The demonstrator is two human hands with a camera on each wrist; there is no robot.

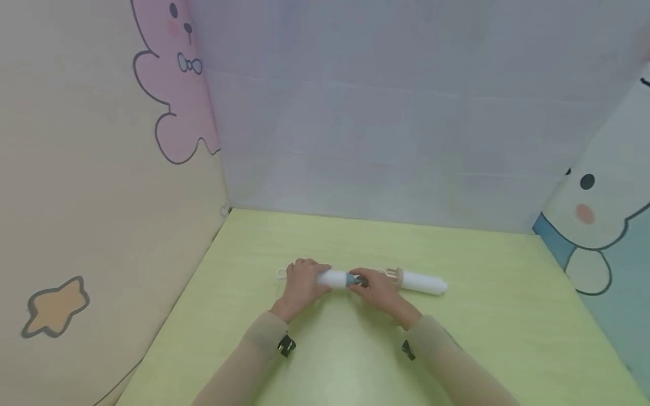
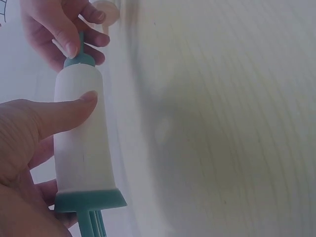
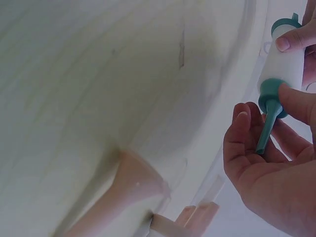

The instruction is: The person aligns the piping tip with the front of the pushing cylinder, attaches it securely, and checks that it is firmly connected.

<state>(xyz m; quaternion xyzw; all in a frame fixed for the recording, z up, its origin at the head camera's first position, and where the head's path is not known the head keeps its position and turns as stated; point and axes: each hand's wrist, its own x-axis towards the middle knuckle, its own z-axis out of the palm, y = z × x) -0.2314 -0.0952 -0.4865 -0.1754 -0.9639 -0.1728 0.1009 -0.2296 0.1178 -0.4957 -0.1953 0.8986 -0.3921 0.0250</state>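
The white tube (image 2: 84,158) is steadied within the left grip (image 1: 303,285), curled closely round its barrel, seemingly so that the teal nozzle (image 3: 269,118) pointing toward the right grip (image 1: 380,290) can be handled while pinched there, with a beige-ended tube (image 1: 424,283) laid beside that grip.
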